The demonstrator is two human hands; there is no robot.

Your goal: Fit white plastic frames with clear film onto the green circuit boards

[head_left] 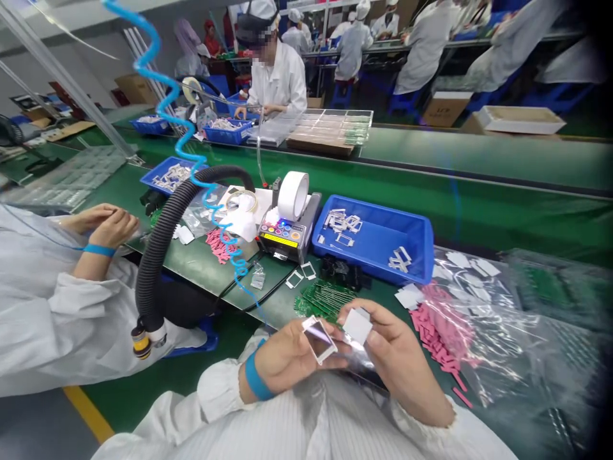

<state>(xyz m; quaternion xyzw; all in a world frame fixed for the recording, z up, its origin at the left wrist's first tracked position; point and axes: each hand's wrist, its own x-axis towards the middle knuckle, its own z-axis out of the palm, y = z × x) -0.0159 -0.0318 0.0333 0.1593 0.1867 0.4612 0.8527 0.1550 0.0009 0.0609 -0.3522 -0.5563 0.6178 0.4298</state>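
Note:
My left hand (285, 361) is closed on a small display screen (320, 341) with a white frame, its dark glossy face turned up. Between thumb and fingers of my right hand (395, 348) is a white square piece (357, 327), flat and blank on the side I see. The two held pieces are close together but apart, just over the table's front edge. Beyond my hands lies a pile of green circuit boards (323, 299), with two white frames (301, 275) behind it. A blue bin (407, 233) holds several more white frames.
A tape dispenser (287, 223) with a white roll stands at centre. Pink strips (438, 332) and plastic bags (502, 345) lie at right. A black hose (163, 236) and coiled blue air line (179, 115) hang at left, near a co-worker's hands (108, 225). Another person works across the bench.

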